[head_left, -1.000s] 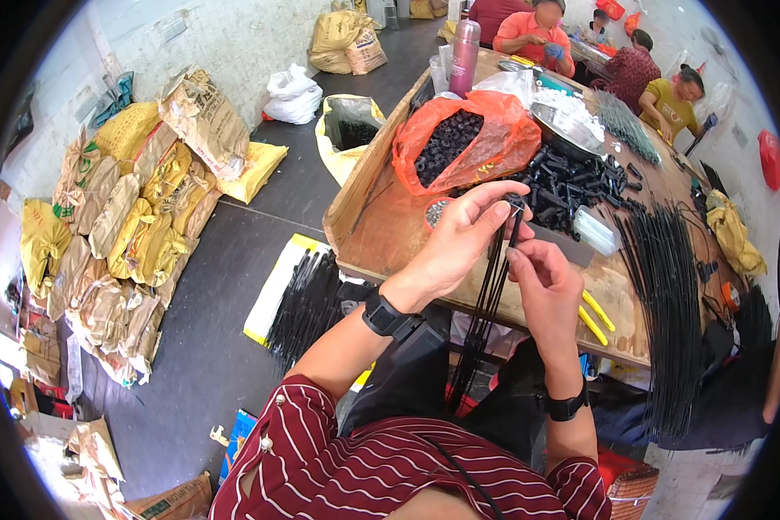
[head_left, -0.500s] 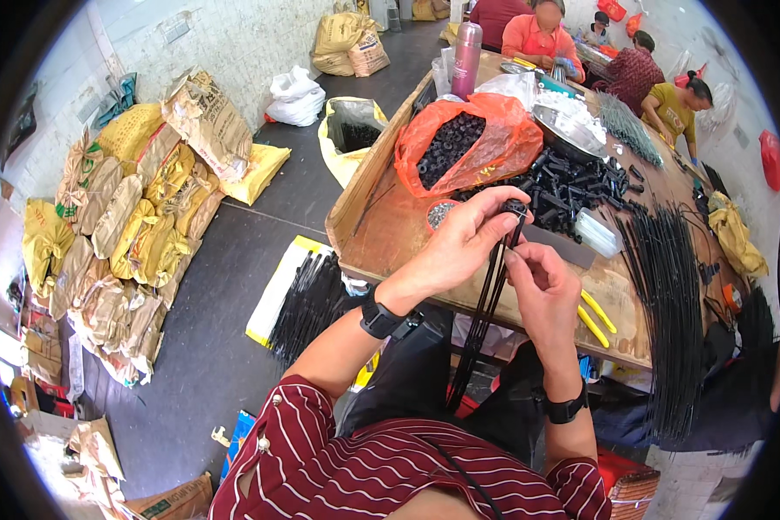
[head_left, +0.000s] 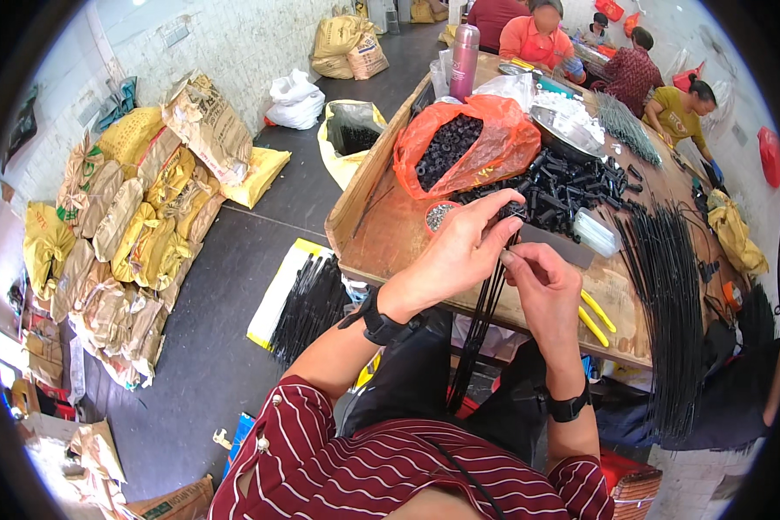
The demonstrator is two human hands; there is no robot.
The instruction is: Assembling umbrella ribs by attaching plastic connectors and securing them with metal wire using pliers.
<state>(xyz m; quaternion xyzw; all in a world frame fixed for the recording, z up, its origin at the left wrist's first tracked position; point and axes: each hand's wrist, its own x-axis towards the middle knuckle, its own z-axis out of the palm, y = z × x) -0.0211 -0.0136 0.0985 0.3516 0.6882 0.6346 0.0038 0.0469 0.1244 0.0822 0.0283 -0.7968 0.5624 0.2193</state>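
Observation:
Between my hands, over the near table edge, is an umbrella frame part: a small round black hub (head_left: 517,209) with thin black ribs (head_left: 475,342) hanging from it toward my lap. My left hand (head_left: 455,247) is closed around the hub, thumb and forefinger pinching it from the left and largely hiding it. Just below, my right hand (head_left: 546,282) pinches at the upper end of a rib with thumb and forefinger, its other fingers curled. A red-rimmed dish of small metal pieces (head_left: 440,215) stands behind my left hand. Yellow-handled pliers (head_left: 596,318) lie right of my right hand.
Black plastic parts (head_left: 572,186) are heaped beyond my hands, beside an orange bag (head_left: 503,143) of black pieces. Long black rods (head_left: 672,321) cross the table's right edge. More rods (head_left: 308,308) stand at left. Sacks (head_left: 139,221) pile up far left. Several people work at the far end.
My left hand has turned slightly and covers more of the hub. My right thumb and forefinger have shifted a little left and down along the ribs' upper ends.

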